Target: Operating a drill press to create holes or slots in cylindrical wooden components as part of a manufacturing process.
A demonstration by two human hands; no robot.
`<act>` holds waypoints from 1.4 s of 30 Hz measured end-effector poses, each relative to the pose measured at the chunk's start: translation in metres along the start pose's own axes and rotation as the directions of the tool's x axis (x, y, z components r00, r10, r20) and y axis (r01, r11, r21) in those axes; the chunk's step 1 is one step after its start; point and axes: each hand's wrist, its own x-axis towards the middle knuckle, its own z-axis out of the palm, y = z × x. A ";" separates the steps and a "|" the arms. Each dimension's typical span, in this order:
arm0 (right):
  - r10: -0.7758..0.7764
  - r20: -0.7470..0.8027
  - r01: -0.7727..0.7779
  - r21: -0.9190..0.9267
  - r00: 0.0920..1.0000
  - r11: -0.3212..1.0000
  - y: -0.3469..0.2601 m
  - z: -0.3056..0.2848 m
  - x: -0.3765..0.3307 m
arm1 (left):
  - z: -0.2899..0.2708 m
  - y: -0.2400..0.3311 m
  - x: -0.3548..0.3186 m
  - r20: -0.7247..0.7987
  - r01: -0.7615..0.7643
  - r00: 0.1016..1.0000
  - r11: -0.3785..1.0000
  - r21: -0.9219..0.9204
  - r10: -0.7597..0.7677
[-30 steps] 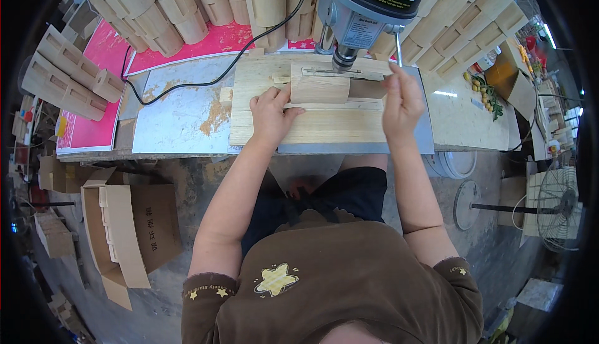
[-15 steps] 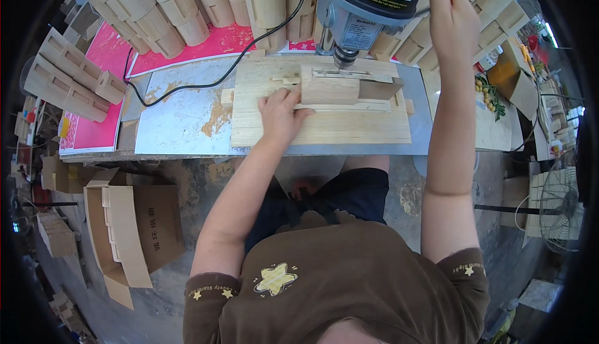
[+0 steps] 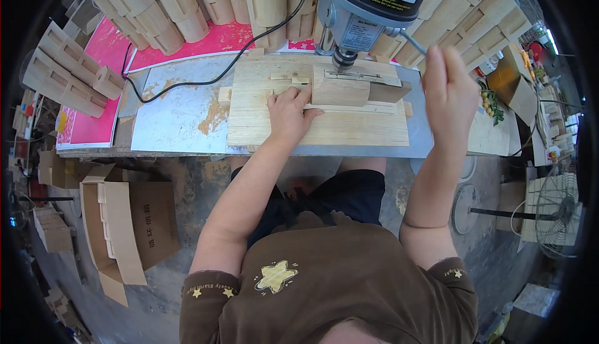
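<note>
The wooden block (image 3: 340,91) sits in the plywood jig (image 3: 318,125) under the drill press (image 3: 368,1), pinned by the flat left hand (image 3: 288,112), while the right hand (image 3: 448,88) grips the feed lever (image 3: 415,43), so drilling seems just starting.

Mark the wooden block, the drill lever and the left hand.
wooden block (image 3: 340,92), head view, middle of its front face
drill lever (image 3: 415,41), head view, bare metal rod
left hand (image 3: 290,114), head view, back of hand
</note>
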 end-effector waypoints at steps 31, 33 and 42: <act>-0.032 -0.086 0.055 0.281 0.996 0.958 0.029 0.049 0.134 | 0.009 0.010 0.013 0.059 0.197 0.980 0.963 -0.184 -0.189; -0.019 -0.004 0.019 0.456 1.000 0.890 0.049 0.053 0.131 | 0.007 0.011 0.015 0.054 0.221 0.975 0.960 -0.172 -0.215; -0.064 0.667 -0.090 0.195 0.743 0.977 0.104 0.068 -0.023 | 0.008 0.002 0.011 0.018 0.153 0.988 0.960 -0.233 -0.153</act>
